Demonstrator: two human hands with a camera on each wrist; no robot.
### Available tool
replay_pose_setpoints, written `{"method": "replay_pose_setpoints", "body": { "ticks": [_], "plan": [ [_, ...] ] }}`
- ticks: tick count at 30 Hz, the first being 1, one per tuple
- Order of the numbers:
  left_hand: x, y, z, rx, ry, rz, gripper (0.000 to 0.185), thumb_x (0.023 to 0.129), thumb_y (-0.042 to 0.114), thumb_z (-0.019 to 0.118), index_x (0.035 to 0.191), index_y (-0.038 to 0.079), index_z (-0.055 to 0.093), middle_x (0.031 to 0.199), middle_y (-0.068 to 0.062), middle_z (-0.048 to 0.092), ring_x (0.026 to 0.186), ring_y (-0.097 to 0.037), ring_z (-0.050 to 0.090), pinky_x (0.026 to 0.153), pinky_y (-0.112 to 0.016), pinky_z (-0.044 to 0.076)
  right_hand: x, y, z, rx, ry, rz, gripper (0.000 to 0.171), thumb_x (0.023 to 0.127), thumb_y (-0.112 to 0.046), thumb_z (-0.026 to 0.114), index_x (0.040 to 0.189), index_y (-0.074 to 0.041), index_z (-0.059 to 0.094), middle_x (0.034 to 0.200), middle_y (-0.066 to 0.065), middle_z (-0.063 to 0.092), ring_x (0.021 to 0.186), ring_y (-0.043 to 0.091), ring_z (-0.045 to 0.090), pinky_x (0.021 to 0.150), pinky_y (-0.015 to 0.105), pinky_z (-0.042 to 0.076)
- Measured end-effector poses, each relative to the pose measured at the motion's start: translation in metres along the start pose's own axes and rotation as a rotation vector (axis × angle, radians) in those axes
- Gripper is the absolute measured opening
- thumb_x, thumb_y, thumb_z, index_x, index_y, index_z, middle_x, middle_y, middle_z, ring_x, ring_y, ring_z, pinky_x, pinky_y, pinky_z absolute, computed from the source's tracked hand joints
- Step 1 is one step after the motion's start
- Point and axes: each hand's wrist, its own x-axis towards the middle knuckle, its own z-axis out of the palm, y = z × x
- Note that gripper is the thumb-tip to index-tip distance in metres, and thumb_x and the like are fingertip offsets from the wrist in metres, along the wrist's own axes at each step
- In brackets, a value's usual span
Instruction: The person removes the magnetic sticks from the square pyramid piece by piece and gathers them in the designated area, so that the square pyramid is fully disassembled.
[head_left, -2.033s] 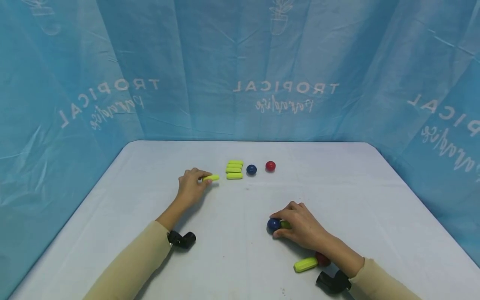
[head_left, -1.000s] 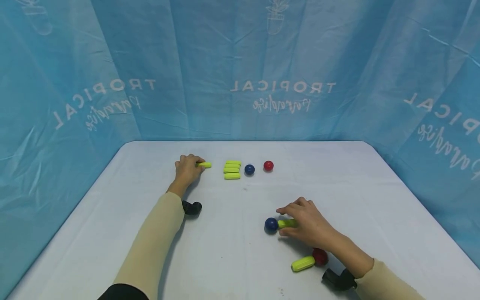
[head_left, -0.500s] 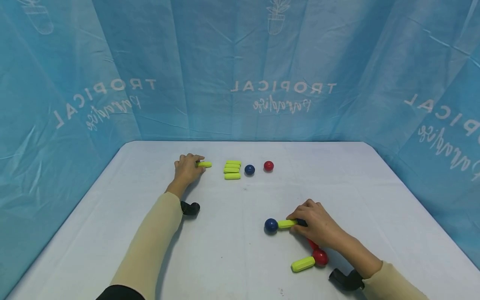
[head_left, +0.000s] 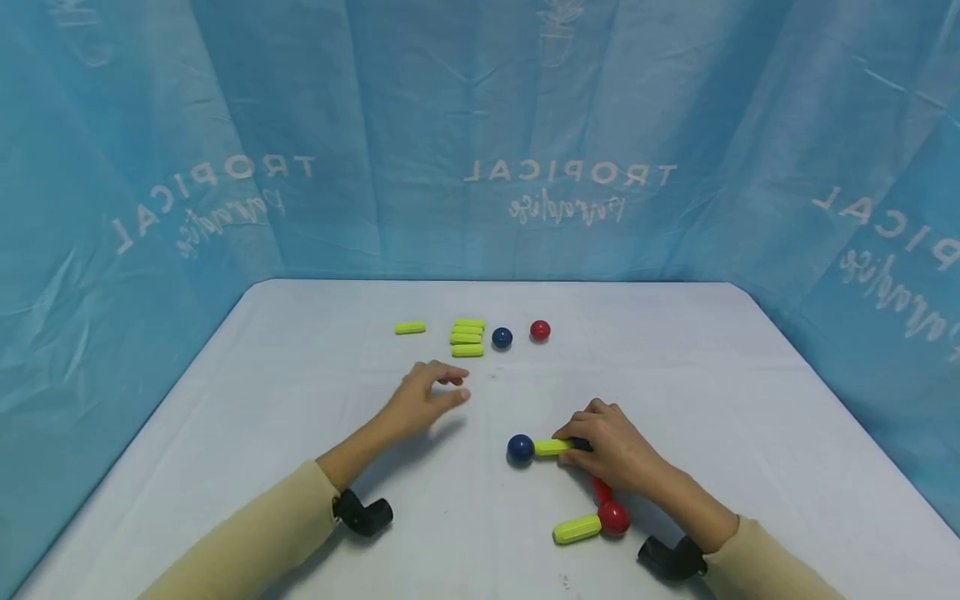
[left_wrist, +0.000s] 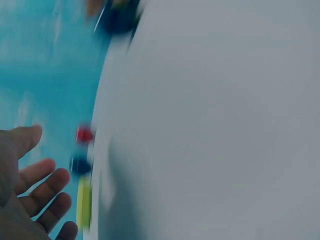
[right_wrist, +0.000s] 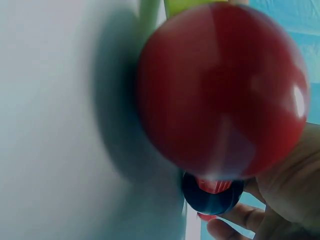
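Yellow rod (head_left: pixel 553 447) lies flat on the table (head_left: pixel 750 392), long axis running 9 to 3 o'clock, a blue ball (head_left: pixel 520 448) joined at its 9 o'clock end. It looks stiff, light and smooth, best pinched mid-length. Right hand (head_left: pixel 611 450) pinches its 3 o'clock end. Left hand (head_left: pixel 423 400), fingers relaxed and empty, hovers toward 10 o'clock.

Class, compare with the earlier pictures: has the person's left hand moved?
Yes. The left hand has let go of the lone yellow stick and drawn back toward the person, nearer the blue ball.
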Motion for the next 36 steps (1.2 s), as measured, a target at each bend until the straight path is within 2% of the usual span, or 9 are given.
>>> {"method": "replay_pose_setpoints", "body": {
  "ticks": [3,6,9,15,22,31,36],
  "plan": [
    [-0.021,0.017,0.02,0.02,-0.091,0.049,0.042,0.086,0.037,0.067,0.123,0.018,0.061,0.113,0.001,0.061,0.108,-0.018,0.048,0.095,-0.043,0.035,0.004,-0.006,0.002,0.006,-0.014,-0.001,0.025,0.076,-0.031,0.077,0.099,-0.022,0.074,0.091,-0.01,0.07,0.088,0.008,0.047,0.078,0.032,0.039],
    [-0.036,0.027,0.035,0.035,-0.119,0.108,0.047,0.082,0.038,0.071,0.122,0.016,0.061,0.111,0.001,0.061,0.105,-0.017,0.047,0.093,-0.041,0.035,0.007,-0.011,0.003,0.007,-0.03,-0.011,0.026,0.077,-0.032,0.076,0.1,-0.022,0.074,0.091,-0.01,0.07,0.089,0.008,0.048,0.079,0.032,0.039],
    [-0.043,0.031,0.046,0.043,-0.103,0.132,0.049,0.079,0.038,0.074,0.121,0.016,0.061,0.109,0.001,0.061,0.102,-0.016,0.046,0.09,-0.039,0.034,0.008,-0.015,0.005,0.006,-0.032,-0.024,0.026,0.077,-0.033,0.076,0.1,-0.022,0.073,0.092,-0.01,0.07,0.089,0.008,0.048,0.079,0.031,0.039],
    [-0.05,0.033,0.059,0.137,-0.017,0.161,0.046,0.076,0.04,0.076,0.114,0.018,0.064,0.106,0.004,0.063,0.098,-0.012,0.047,0.085,-0.034,0.034,0.009,-0.018,0.006,0.009,-0.012,-0.055,0.025,0.077,-0.033,0.076,0.1,-0.022,0.073,0.09,-0.012,0.069,0.087,0.007,0.048,0.078,0.03,0.039],
    [-0.052,0.036,0.063,0.198,0.015,0.157,0.041,0.074,0.04,0.077,0.108,0.019,0.067,0.098,0.005,0.064,0.092,-0.01,0.048,0.082,-0.031,0.034,0.008,-0.018,0.007,0.011,-0.009,-0.061,0.025,0.077,-0.033,0.076,0.099,-0.022,0.073,0.09,-0.012,0.069,0.087,0.006,0.047,0.077,0.029,0.039],
    [-0.054,0.037,0.063,0.175,0.009,0.162,0.036,0.076,0.037,0.076,0.106,0.019,0.067,0.096,0.006,0.063,0.093,-0.009,0.049,0.084,-0.032,0.036,0.007,-0.017,0.008,0.019,-0.001,-0.069,0.024,0.078,-0.034,0.075,0.099,-0.023,0.073,0.089,-0.013,0.069,0.086,0.005,0.046,0.077,0.029,0.039],
    [-0.055,0.036,0.054,0.138,0.012,0.15,0.034,0.077,0.034,0.076,0.106,0.018,0.067,0.097,0.006,0.063,0.094,-0.01,0.049,0.087,-0.036,0.036,0.006,-0.015,0.008,0.019,-0.002,-0.077,0.024,0.078,-0.033,0.075,0.1,-0.022,0.073,0.09,-0.013,0.069,0.087,0.005,0.046,0.079,0.031,0.041]
  ]
}}
